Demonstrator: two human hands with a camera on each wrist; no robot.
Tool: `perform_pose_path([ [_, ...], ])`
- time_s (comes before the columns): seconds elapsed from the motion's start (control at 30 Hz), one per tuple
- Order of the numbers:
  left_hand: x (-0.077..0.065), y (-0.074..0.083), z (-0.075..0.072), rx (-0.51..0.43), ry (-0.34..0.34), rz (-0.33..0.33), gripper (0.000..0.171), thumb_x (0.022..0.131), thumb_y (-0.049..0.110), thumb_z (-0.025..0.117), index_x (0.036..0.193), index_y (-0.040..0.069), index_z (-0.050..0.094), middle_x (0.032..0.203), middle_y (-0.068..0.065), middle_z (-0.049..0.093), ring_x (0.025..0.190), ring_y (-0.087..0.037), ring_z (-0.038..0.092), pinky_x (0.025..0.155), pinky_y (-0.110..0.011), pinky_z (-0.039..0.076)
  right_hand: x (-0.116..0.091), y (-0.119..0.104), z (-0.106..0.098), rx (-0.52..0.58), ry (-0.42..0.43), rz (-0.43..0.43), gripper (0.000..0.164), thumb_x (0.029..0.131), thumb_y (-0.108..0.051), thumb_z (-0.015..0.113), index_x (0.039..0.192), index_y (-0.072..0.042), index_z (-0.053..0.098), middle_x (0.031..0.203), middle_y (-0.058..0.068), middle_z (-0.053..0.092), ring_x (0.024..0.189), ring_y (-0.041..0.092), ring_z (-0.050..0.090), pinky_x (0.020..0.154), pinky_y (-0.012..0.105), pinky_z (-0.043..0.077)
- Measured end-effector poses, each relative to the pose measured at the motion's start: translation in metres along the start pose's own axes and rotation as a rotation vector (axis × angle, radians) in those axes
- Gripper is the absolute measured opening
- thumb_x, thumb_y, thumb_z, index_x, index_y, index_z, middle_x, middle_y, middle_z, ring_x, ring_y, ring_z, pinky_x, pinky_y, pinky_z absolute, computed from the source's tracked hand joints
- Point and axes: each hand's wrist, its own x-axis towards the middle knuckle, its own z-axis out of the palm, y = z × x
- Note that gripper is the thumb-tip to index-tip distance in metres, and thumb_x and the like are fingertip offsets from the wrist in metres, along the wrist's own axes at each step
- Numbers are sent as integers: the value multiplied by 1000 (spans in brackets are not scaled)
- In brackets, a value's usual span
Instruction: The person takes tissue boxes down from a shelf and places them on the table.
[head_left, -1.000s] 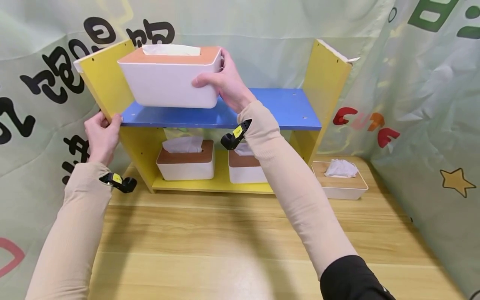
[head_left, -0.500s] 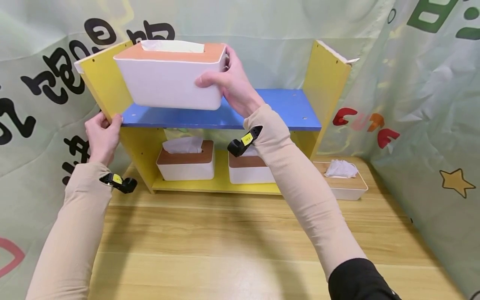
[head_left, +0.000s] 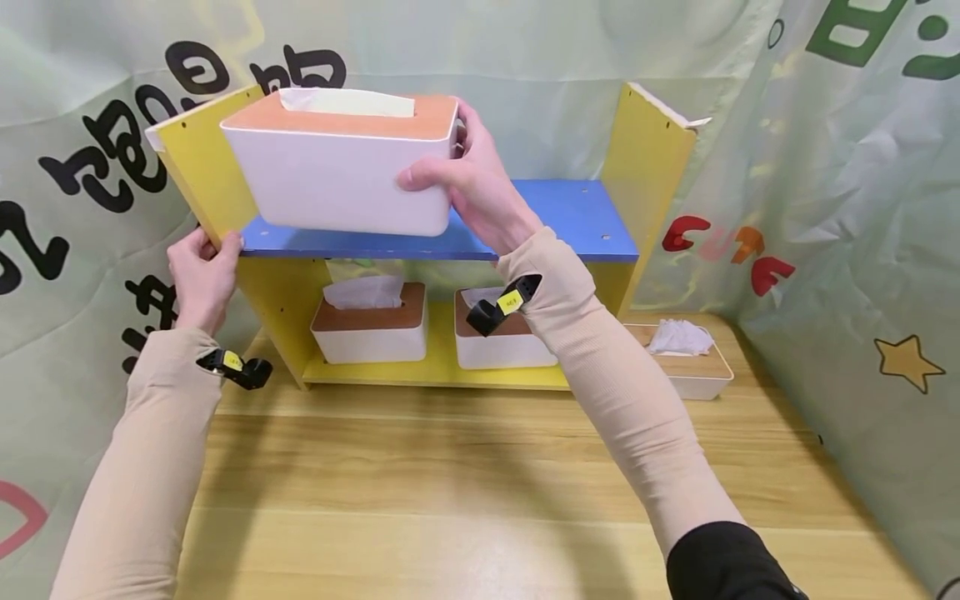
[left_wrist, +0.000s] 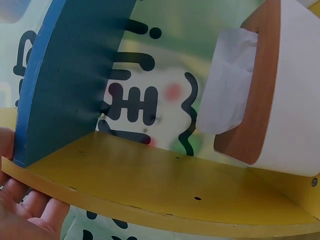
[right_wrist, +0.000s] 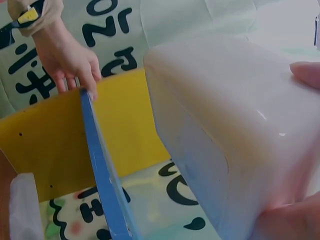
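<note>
My right hand (head_left: 487,187) grips the right end of a white tissue box (head_left: 337,185), thumb on the front and fingers behind. The box has a brown lid with a white tissue in its slot. In the head view it appears in front of and above the blue shelf board (head_left: 562,218); the right wrist view shows its underside (right_wrist: 190,150) apart from the board. My left hand (head_left: 201,279) holds the front edge of the shelf unit's yellow left side panel (head_left: 213,167), where the blue board meets it. In the left wrist view, its fingers (left_wrist: 37,205) lie outside that panel.
On the yellow bottom shelf (head_left: 442,354) stand two more tissue boxes, a left one (head_left: 371,343) and a right one (head_left: 502,353), partly behind my right wrist. Another tissue box (head_left: 693,385) sits on the wooden table (head_left: 420,483) right of the unit. Printed cloth (head_left: 847,250) hangs around.
My right hand has drawn the tissue box closer to me, and the hand has shifted a little right. The box dipped slightly in the last half second. My left hand stays on the panel.
</note>
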Motion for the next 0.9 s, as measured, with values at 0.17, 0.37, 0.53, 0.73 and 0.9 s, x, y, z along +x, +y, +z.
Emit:
perform_pose_path([
  [0.17, -1, 0, -1, 4, 0, 3, 32, 98, 25, 56, 122, 6, 64, 73, 32, 60, 78, 7, 58, 67, -9, 45, -13, -2, 0, -9, -10, -7, 73, 67, 12, 71, 129, -14, 42, 120, 9, 52, 112, 27, 55, 93, 43, 53],
  [0.37, -1, 0, -2, 16, -9, 7, 35, 99, 27, 56, 125, 5, 63, 74, 32, 60, 78, 8, 58, 68, -8, 45, -28, -4, -5, -19, -21, -22, 74, 67, 11, 71, 130, -14, 41, 119, 10, 56, 111, 27, 56, 90, 41, 53],
  [0.53, -1, 1, -1, 11, -9, 4, 34, 99, 25, 56, 125, 4, 63, 72, 33, 60, 77, 8, 58, 67, -9, 45, -41, -5, -10, -21, -31, -28, 76, 67, 12, 70, 132, -14, 41, 121, 8, 55, 113, 26, 55, 90, 39, 53],
  [0.73, -1, 1, -1, 17, -5, 3, 36, 99, 26, 55, 126, 3, 63, 74, 32, 61, 78, 8, 59, 67, -9, 45, -58, -5, -19, -20, -57, -5, 78, 68, 14, 67, 135, -16, 39, 124, 8, 53, 116, 27, 54, 86, 42, 56],
  [0.9, -1, 0, -1, 15, -3, 0, 35, 98, 25, 55, 125, 3, 63, 72, 33, 60, 78, 8, 59, 66, -9, 45, -73, -2, -26, -45, -47, 5, 85, 66, 11, 68, 140, -16, 37, 127, 6, 52, 119, 27, 52, 90, 39, 53],
])
